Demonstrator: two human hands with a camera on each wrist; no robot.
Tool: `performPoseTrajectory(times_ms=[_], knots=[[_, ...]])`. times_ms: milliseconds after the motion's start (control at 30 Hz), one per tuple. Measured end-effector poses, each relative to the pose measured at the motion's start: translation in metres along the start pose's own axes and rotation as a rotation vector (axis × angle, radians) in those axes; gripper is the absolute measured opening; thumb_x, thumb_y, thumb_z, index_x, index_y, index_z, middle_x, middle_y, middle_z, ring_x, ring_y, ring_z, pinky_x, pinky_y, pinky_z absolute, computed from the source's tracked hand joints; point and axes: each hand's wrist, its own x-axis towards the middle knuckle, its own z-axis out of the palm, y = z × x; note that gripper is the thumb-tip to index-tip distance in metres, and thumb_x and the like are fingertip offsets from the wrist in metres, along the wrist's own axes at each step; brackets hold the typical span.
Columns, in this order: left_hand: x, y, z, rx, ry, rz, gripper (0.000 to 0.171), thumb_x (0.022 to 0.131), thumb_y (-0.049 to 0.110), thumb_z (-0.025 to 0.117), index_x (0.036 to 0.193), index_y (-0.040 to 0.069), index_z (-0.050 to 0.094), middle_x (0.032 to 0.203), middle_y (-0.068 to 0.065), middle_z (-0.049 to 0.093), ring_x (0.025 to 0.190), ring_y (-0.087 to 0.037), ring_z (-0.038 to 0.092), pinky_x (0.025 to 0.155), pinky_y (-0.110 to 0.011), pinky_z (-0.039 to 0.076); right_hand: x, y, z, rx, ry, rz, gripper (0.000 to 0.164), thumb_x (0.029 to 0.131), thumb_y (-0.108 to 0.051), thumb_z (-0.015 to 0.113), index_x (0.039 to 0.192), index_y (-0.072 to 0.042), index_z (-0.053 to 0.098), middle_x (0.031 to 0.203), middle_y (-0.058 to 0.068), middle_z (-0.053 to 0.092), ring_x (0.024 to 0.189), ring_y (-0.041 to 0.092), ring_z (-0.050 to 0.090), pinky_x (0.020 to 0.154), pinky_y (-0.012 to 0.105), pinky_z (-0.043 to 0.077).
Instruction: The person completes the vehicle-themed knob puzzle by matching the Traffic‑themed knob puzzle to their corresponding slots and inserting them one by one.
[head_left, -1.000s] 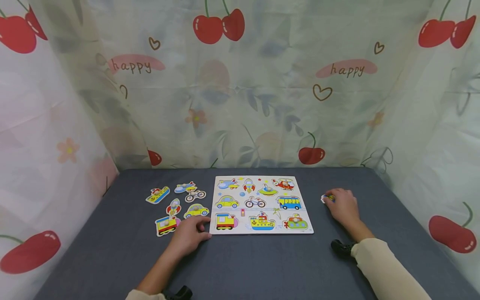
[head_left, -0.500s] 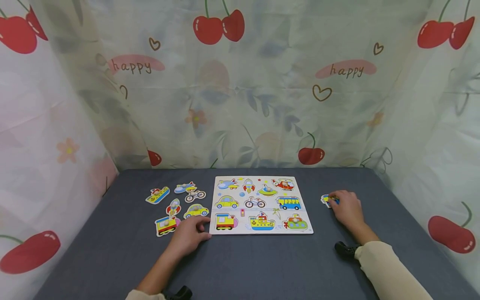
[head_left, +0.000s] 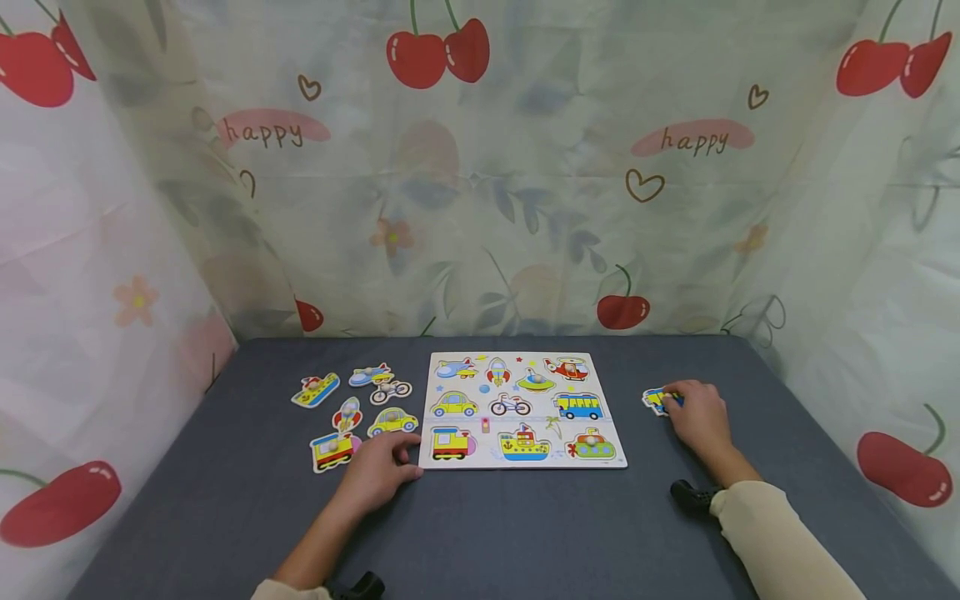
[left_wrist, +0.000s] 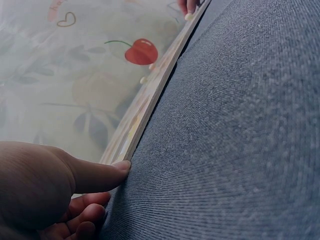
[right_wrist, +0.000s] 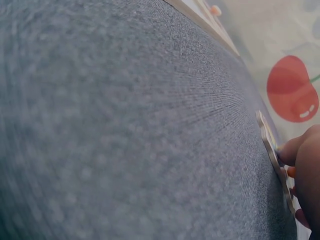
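A white wooden puzzle board (head_left: 486, 425) with vehicle pictures lies mid-table. My left hand (head_left: 377, 472) holds its near left corner, thumb (left_wrist: 107, 175) against the front edge and fingers beside the left edge. To the right of the board, my right hand (head_left: 697, 417) pinches a blue and yellow puzzle piece (head_left: 652, 401), seemingly the bus; the fingers hide part of it. In the right wrist view the wooden edge of this piece (right_wrist: 270, 147) shows, with an orange knob (right_wrist: 291, 171) between the fingers. Helicopter (head_left: 567, 368), flying saucer (head_left: 536, 381) and submarine (head_left: 591, 444) pieces sit in the board.
Left of the board lie loose pieces: a boat (head_left: 316, 390), a plane (head_left: 368, 374), a bicycle (head_left: 391, 392), a rocket (head_left: 347, 414), a car (head_left: 392, 422) and a train (head_left: 330, 452). A patterned curtain (head_left: 480, 208) surrounds the dark cloth-covered table (head_left: 525, 533).
My right hand has shifted slightly to the right, and more of the blue and yellow puzzle piece shows beside its fingers. My left hand and the board have stayed still.
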Motion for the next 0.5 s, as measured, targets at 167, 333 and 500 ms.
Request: performPoseTrajectory(times_ms=[167, 333, 500], knots=[[-0.0003, 0.0006, -0.0002, -0.006, 0.002, -0.003, 0.041, 0.073, 0.011, 0.084, 0.112, 0.009, 0.071, 0.073, 0.003, 0.051, 0.067, -0.014, 0.047, 0.064, -0.032, 0.038, 0.0002, -0.0002, 0.0003, 0.005, 0.013, 0.003, 0.023, 0.091, -0.009, 0.062, 0.107, 0.006, 0.067, 0.113, 0.028, 0.06, 0.105, 0.048, 0.049, 0.088, 0.062, 0.035], [-0.0003, 0.0011, -0.0004, -0.012, 0.0, -0.007, 0.041, 0.074, 0.011, 0.084, 0.113, 0.009, 0.071, 0.073, 0.003, 0.052, 0.068, -0.014, 0.047, 0.064, -0.032, 0.038, 0.0006, -0.0013, 0.0, -0.003, 0.014, 0.014, 0.023, 0.091, -0.009, 0.062, 0.107, 0.006, 0.067, 0.112, 0.028, 0.06, 0.104, 0.047, 0.05, 0.089, 0.061, 0.036], [-0.0002, 0.0011, -0.0005, -0.014, -0.001, -0.01, 0.041, 0.074, 0.011, 0.084, 0.113, 0.009, 0.071, 0.073, 0.003, 0.051, 0.068, -0.014, 0.047, 0.064, -0.032, 0.038, 0.0005, -0.0025, 0.0015, -0.005, 0.011, 0.028, 0.022, 0.092, -0.009, 0.063, 0.106, 0.006, 0.067, 0.111, 0.028, 0.061, 0.104, 0.046, 0.05, 0.089, 0.061, 0.035]])
